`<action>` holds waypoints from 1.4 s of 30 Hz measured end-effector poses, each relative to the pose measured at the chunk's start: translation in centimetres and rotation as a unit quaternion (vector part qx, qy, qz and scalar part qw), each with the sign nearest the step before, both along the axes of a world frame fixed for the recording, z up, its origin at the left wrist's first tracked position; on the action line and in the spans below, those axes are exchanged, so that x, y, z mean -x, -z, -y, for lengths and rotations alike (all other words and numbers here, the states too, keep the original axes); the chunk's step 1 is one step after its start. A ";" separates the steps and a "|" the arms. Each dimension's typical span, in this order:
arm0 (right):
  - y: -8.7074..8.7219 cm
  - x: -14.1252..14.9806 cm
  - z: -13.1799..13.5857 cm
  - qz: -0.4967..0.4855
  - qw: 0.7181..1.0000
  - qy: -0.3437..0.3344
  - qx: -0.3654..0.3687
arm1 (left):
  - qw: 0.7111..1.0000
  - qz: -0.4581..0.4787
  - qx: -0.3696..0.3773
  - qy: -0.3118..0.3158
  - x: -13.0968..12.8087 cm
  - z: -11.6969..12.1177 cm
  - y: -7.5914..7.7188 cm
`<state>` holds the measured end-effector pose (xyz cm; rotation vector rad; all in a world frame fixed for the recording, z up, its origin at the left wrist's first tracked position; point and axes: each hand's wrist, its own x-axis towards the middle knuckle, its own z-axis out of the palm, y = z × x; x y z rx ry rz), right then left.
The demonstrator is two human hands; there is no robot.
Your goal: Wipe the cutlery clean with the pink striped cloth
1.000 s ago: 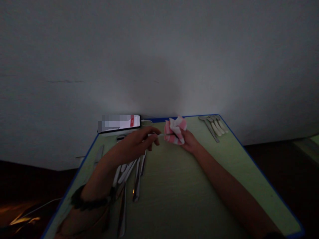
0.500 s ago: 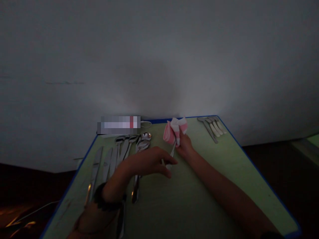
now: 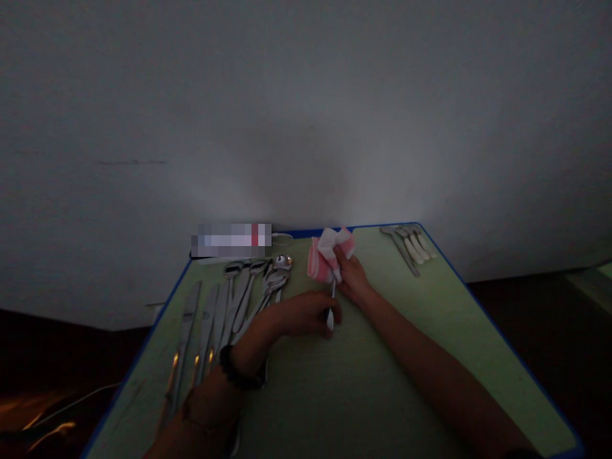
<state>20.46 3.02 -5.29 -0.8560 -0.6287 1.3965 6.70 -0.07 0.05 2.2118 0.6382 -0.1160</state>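
My right hand [image 3: 354, 275] is closed on a pink-and-white cloth [image 3: 329, 245], bunched above the middle of the table. From under the cloth comes the thin metal handle of a piece of cutlery [image 3: 333, 290]; its head is hidden in the folds, so I cannot tell its kind. My left hand [image 3: 308, 313], with a dark bracelet at the wrist, has its fingers closed round the lower end of that handle. Left of it lie several metal spoons [image 3: 276, 278] and several table knives [image 3: 190, 306], partly covered by my left forearm.
A group of cutlery with pale handles [image 3: 414, 247] and one all-metal piece [image 3: 405, 255] lies at the far right corner of the green, blue-edged table [image 3: 406, 408]. A blurred-out box [image 3: 232, 240] with a white cord [image 3: 283, 239] stands at the back left. A pale wall [image 3: 306, 127] rises behind.
My left fingers, apart beside the handle before, have closed round its lower end. The cloth and right hand have shifted slightly left in view.
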 end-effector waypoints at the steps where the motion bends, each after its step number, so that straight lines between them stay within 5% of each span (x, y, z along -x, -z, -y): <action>1: 0.1 0.0 -0.1 0.004 1.000 -0.002 0.000 | 1.000 -0.002 -0.001 -0.001 0.0 0.1 -0.1; 24: -0.2 -0.4 0.3 -0.033 0.998 -0.045 0.013 | 0.986 0.106 -0.061 -0.111 1.8 3.6 0.6; 31: -0.4 -0.6 0.0 -0.080 0.995 -0.047 0.039 | 0.929 0.067 -0.191 -0.309 6.3 0.1 -1.3; 42: -0.1 -0.7 -0.2 -0.073 0.993 -0.080 0.046 | 0.908 0.002 -0.278 -0.313 8.1 -1.6 -0.8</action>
